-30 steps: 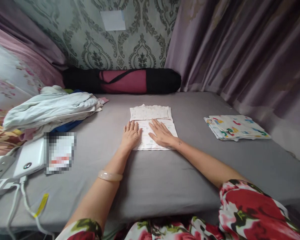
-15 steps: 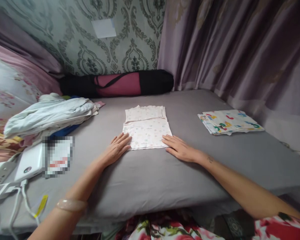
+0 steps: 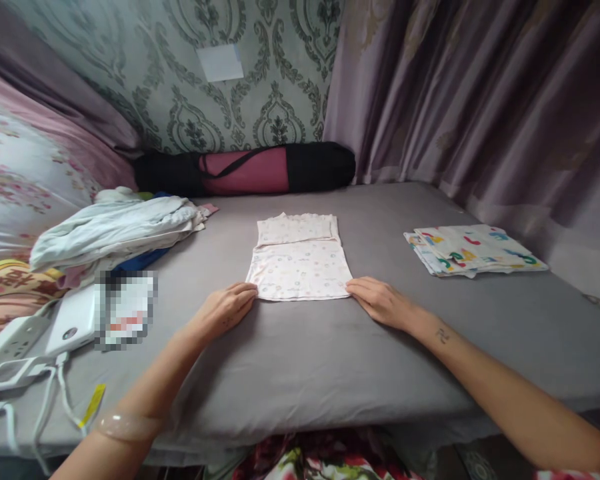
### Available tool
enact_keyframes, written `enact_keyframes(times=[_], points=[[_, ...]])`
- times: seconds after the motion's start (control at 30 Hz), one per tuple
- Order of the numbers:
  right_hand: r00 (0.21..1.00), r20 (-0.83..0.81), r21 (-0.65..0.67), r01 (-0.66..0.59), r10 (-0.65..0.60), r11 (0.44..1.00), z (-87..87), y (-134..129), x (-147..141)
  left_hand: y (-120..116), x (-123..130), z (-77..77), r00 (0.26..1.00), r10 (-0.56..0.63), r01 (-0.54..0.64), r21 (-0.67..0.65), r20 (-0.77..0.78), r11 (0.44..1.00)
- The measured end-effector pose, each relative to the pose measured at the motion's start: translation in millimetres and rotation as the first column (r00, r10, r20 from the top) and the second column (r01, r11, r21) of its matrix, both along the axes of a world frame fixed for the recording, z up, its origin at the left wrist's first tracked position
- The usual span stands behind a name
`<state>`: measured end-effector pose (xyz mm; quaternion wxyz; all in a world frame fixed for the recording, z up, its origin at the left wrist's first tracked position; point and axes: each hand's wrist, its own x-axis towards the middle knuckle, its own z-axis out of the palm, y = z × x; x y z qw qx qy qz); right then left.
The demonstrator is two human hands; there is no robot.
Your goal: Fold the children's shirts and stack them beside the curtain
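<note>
A pale garment (image 3: 303, 270) with a small print lies on the grey bed sheet (image 3: 320, 360), its far part folded over toward me. My left hand (image 3: 230, 307) pinches its near left corner between thumb and fingers. At the near right corner, my right hand (image 3: 380, 300) grips the cloth the same way. The garment's near edge runs straight between both hands and rests flat on the sheet.
Folded cloth with a colourful print (image 3: 480, 250) lies at the right. To the left are heaped clothes (image 3: 115, 230), a white power bank (image 3: 73, 320), a power strip (image 3: 15, 343) and cables. A long black and maroon bag (image 3: 250, 171) lies along the wall.
Both hands have gone from lying flat on the garment to pinching its near corners. They have moved slightly outward. The whole view has shifted a little.
</note>
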<state>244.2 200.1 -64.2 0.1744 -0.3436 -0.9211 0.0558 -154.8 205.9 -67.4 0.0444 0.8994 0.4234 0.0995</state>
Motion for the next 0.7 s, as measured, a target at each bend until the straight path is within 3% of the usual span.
enact_keyframes(times=[0.37,0.7], points=[[1.0,0.003,-0.036,-0.001,0.002,0.999,-7.1,4,6,6,-7,11.0,0.997,-0.069,0.065,-0.088,-0.042,0.994],[0.995,-0.022,-0.033,0.096,-0.097,0.995,1.0,4,-7,7,3,4.9,0.999,-0.024,0.023,-0.009,-0.049,1.0]])
